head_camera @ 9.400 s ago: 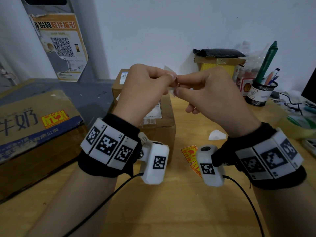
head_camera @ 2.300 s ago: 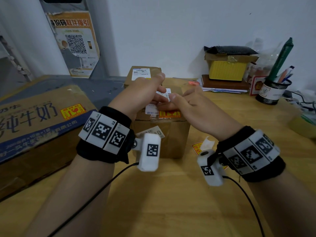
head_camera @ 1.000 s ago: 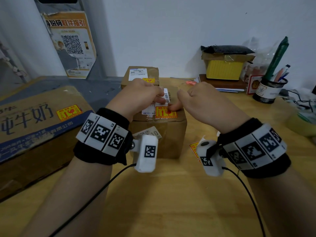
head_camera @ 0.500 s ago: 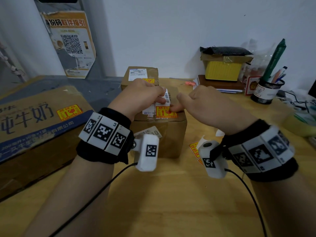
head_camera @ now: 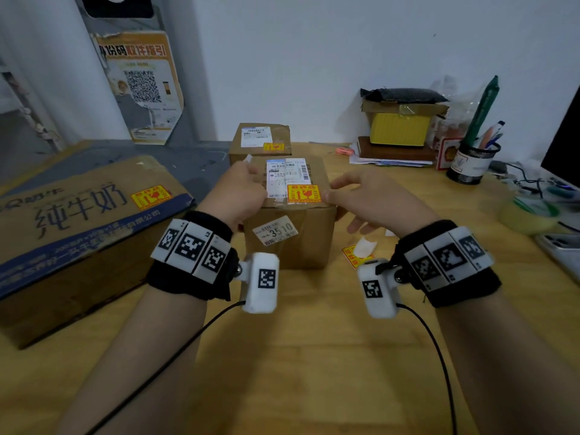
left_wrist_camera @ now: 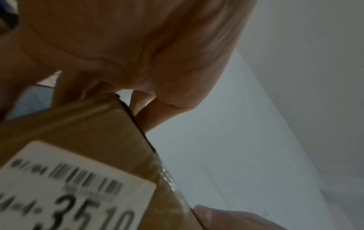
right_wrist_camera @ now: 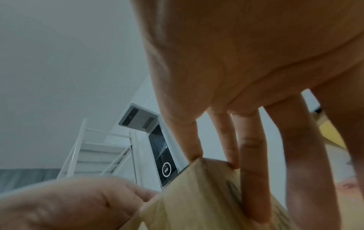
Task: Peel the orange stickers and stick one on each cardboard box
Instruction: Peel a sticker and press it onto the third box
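Note:
The middle cardboard box [head_camera: 295, 243] carries an orange sticker [head_camera: 303, 193] flat on its top, beside a white shipping label. My left hand [head_camera: 255, 183] rests curled on the box's top left edge and pinches a white backing slip [head_camera: 249, 158]. My right hand [head_camera: 340, 197] is at the box's right edge with straight fingers [right_wrist_camera: 254, 179] lying down its side face [right_wrist_camera: 208, 199]. The small rear box [head_camera: 260, 142] and the big milk carton [head_camera: 78, 221] each show an orange sticker. Loose orange stickers [head_camera: 353, 257] lie on the table under my right wrist.
A white paper scrap [head_camera: 366, 246] lies on the loose stickers. At the back right stand a yellow box [head_camera: 400, 128] and a pen holder [head_camera: 469, 166]. A tape roll [head_camera: 530, 216] and a phone [head_camera: 561, 251] sit at the right edge.
My right fingertip has come off the orange sticker and the hand has moved right, fingers spreading along the box's side. My left hand has slid left off the shipping label.

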The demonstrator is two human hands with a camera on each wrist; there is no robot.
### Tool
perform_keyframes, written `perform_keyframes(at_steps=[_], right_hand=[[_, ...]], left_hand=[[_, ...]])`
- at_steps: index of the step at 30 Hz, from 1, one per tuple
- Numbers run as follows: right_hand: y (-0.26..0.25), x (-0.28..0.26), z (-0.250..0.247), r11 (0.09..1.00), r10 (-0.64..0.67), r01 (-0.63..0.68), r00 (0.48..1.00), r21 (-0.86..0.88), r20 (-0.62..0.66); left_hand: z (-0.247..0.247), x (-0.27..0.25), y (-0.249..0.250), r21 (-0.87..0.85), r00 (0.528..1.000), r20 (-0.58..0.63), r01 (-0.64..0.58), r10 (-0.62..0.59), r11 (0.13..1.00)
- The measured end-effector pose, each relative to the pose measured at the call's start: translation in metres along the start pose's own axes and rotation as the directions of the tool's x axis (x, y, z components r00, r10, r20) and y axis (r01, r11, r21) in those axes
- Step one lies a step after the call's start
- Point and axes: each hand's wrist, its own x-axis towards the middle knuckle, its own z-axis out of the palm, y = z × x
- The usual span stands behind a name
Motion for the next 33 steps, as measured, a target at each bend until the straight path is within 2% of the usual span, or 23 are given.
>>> perform_keyframes(at_steps=[2, 6, 9, 15, 19, 21, 24, 33], right_hand=[[-0.003, -0.006, 0.001, 1.0, 0.007, -0.008, 0.999, 0.03, 0.032], [-0.003, -0.013, -0.004, 0.999, 0.035, -0.035, 0.999, 0.007, 0.032], [0.005, -0.012, -0.012, 0.998, 0.067, -0.067, 0.998, -0.003, -0.014], [0.015, 0.005, -0.022, 0.95, 0.163, -0.159, 0.987, 0.268, 0.007], [0.021, 0.023, -0.027, 0.915, 0.186, -0.149, 0.981, 0.375, -0.062], [0.021, 0.027, -0.028, 0.919, 0.188, -0.141, 0.978, 0.368, -0.095], [0.017, 0.024, -0.029, 0.93, 0.181, -0.133, 0.977, 0.342, -0.113], [-0.035, -0.006, 0.013, 0.984, 0.066, -0.063, 0.998, 0.168, -0.01]], left_hand=[[0.003, -0.005, -0.003, -0.065, 0.999, 0.011, 0.035, -0.034, 0.997], [0.015, -0.004, 0.004, -0.116, 1.0, -0.014, -0.018, 0.017, 0.993], [0.027, 0.007, 0.007, -0.137, 0.998, -0.041, -0.046, 0.041, 0.99], [0.05, 0.039, 0.014, -0.174, 0.997, -0.068, -0.047, 0.035, 0.984], [0.058, 0.052, 0.025, -0.2, 1.0, 0.026, 0.004, 0.001, 0.98], [0.06, 0.047, 0.032, -0.192, 0.997, 0.075, 0.009, 0.005, 0.981], [0.058, 0.04, 0.039, -0.147, 0.996, 0.079, -0.028, 0.04, 0.989], [0.005, -0.005, 0.023, -0.066, 0.988, -0.058, -0.146, 0.142, 0.987]])
